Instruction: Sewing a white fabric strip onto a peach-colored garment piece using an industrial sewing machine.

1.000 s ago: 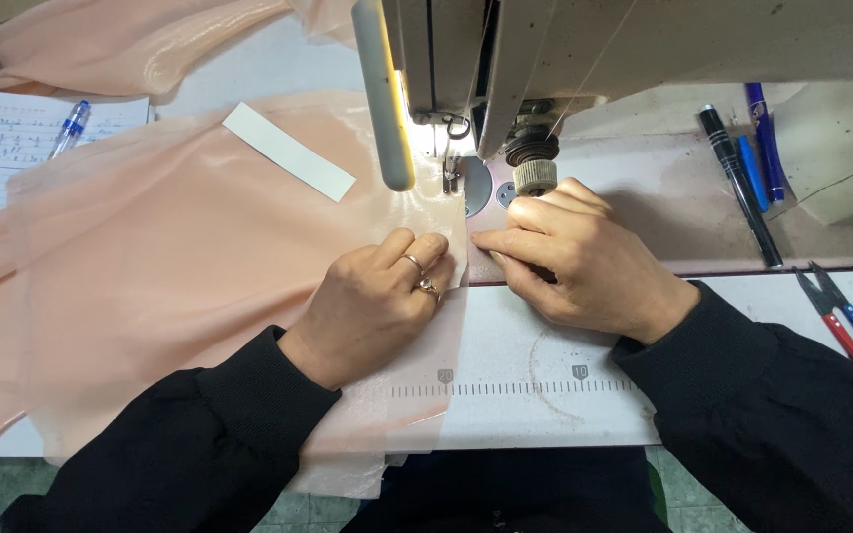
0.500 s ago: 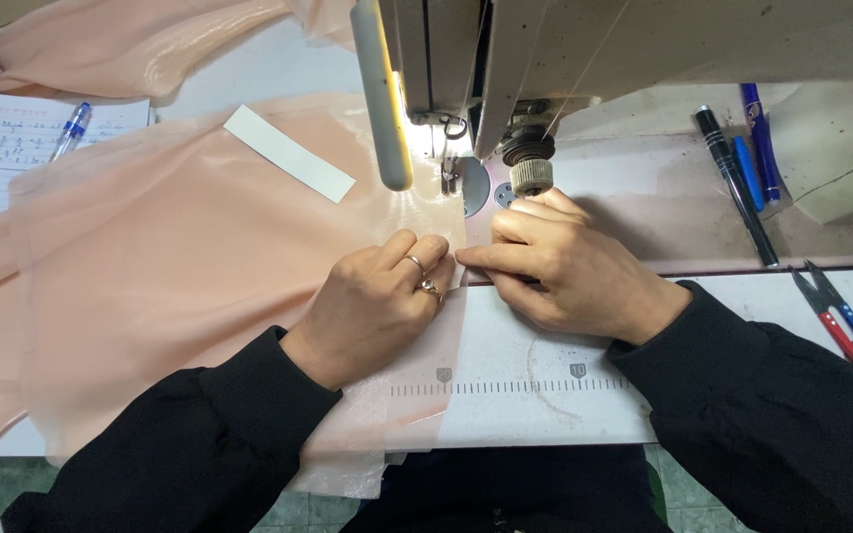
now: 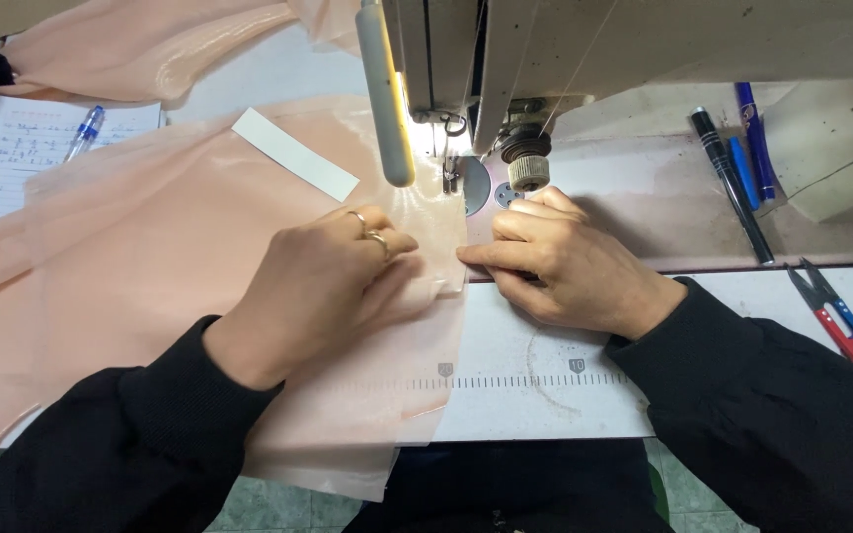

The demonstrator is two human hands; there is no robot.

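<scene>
Two hands, the left hand (image 3: 323,286) and the right hand (image 3: 560,262), lie flat on one sheet of peach fabric (image 3: 150,266). The left one wears two rings (image 3: 372,235). Right of the hands lie three pens (image 3: 737,173) and one thread snips (image 3: 841,321); far left, one more pen (image 3: 83,130).

1. Left hand (image 3: 323,281): two gold rings (image 3: 375,237) on the fingers.
2. Right hand (image 3: 560,262): bare, no rings seen.
3. Both arms: black long sleeves (image 3: 742,375) with ribbed cuffs.
</scene>
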